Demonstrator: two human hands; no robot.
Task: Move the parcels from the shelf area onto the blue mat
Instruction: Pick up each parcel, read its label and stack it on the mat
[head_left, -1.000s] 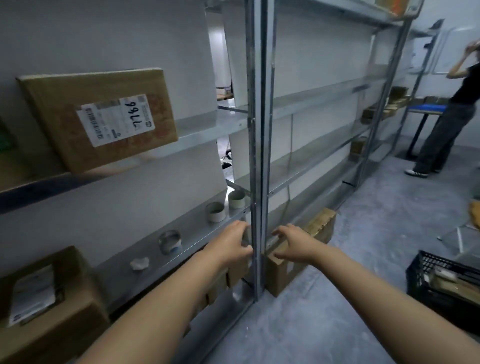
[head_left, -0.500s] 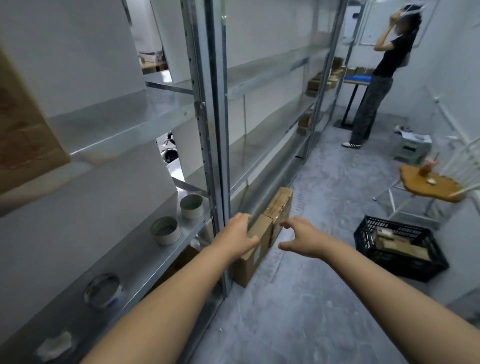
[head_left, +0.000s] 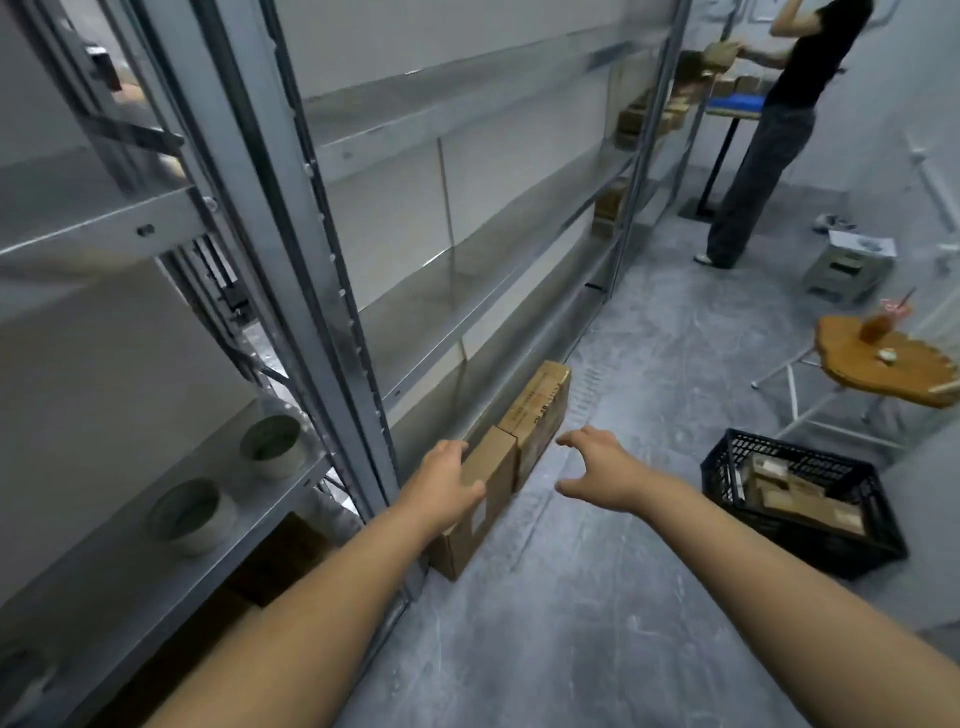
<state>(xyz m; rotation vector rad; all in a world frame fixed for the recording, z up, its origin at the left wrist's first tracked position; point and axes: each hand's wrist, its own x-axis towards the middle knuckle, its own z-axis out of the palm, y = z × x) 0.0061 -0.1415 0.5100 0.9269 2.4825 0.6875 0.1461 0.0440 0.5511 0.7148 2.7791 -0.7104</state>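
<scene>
Two brown cardboard parcels stand end to end on the floor against the foot of the metal shelf. The near parcel (head_left: 480, 501) has a white label on its side. My left hand (head_left: 445, 486) rests on its top left edge, fingers curled over it. The far parcel (head_left: 540, 415) bears printed text. My right hand (head_left: 602, 470) hovers spread and empty just right of the parcels, touching nothing. A blue mat (head_left: 737, 101) lies on a table at the far end of the aisle.
Grey metal shelving (head_left: 332, 291) runs along the left; tape rolls (head_left: 272, 441) sit on a low shelf. A black crate (head_left: 800, 499) of parcels stands on the floor at right. A round wooden table (head_left: 888, 369) is behind it. A person (head_left: 769, 135) stands by the far table.
The view has swung right and down along the aisle. My left hand has settled on the near parcel. My right hand has spread wider beside it. The far person has lowered their arms to the shelf.
</scene>
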